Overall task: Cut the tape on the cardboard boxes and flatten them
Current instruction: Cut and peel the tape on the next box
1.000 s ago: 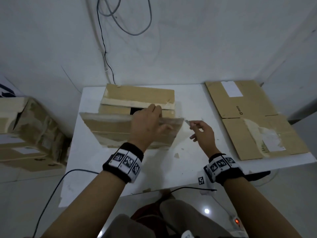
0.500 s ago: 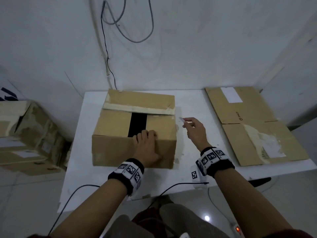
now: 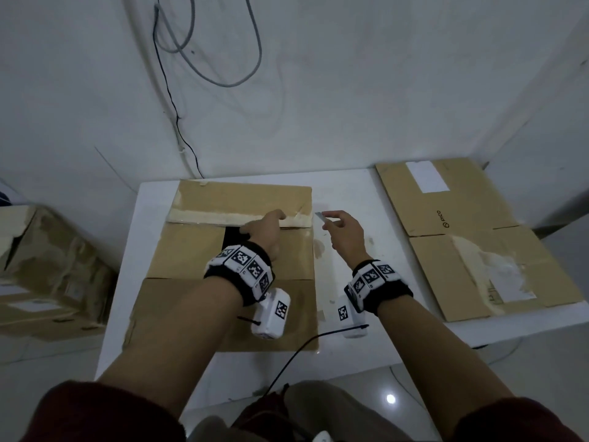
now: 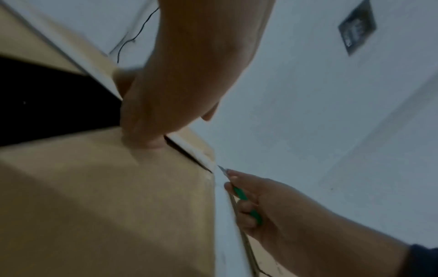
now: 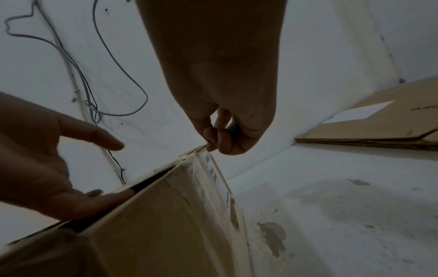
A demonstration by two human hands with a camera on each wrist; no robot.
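1. A worn stack of boxes sits off the table's left side, below the tabletop.
2. The box stands on the white table, toward its left half, with a dark gap showing between its top flaps.
3. The left hand reaches across the top of the box, fingers extended and spread, fingertips resting at the slit beneath the pale taped far flap; it holds nothing.
4. The right hand hovers just beside the box's far right corner, fingers curled round a green-handled cutter, its blade pointing at that corner. In the left wrist view the blade tip sits at the corner's taped edge; whether it touches is unclear.
5. A cable trails from the wrist gear over the table's near edge.
6. A flat box with torn white labels lies on the table's right side, well apart from the hands.
7. Grey and black wires loop down the white wall behind.
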